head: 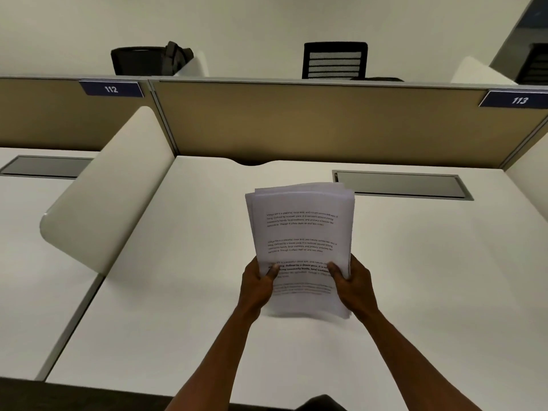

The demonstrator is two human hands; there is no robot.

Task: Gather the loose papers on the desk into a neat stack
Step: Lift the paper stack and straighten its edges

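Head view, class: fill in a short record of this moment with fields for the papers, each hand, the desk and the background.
papers: printed sheets gathered in one bundle, held up over the desk, top edges not yet flush
left hand: grips the bundle's lower left edge, thumb on the front page
right hand: grips the lower right edge, thumb on the front
desk: white desk, grey cable hatch behind the bundle
background: tan partition with label 113; black chair beyond
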